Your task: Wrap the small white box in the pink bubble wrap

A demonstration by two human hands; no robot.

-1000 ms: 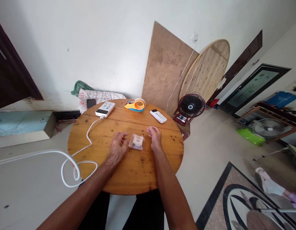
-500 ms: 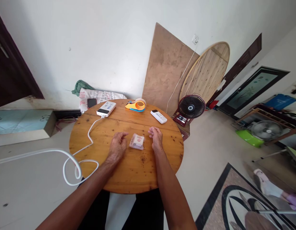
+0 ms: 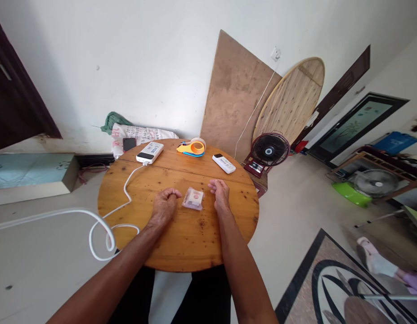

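A small clear plastic packet (image 3: 193, 199) with a pink and white thing inside lies near the middle of the round wooden table (image 3: 181, 243). My left hand (image 3: 164, 205) rests on the table just left of the packet, fingers curled into a loose fist, nothing visible in it. My right hand (image 3: 219, 195) rests just right of the packet, fingers curled under, also with nothing visible in it. Neither hand touches the packet.
At the table's far side lie a white power bank (image 3: 149, 152) with a white cable (image 3: 103, 225) trailing off the left edge, an orange tape dispenser (image 3: 192, 147) and a white remote (image 3: 223, 163). A small fan (image 3: 269, 151) stands to the right. Boards lean on the wall.
My left hand's fingers have curled in from a loosely open pose into a fist. The right hand and the packet have stayed put.
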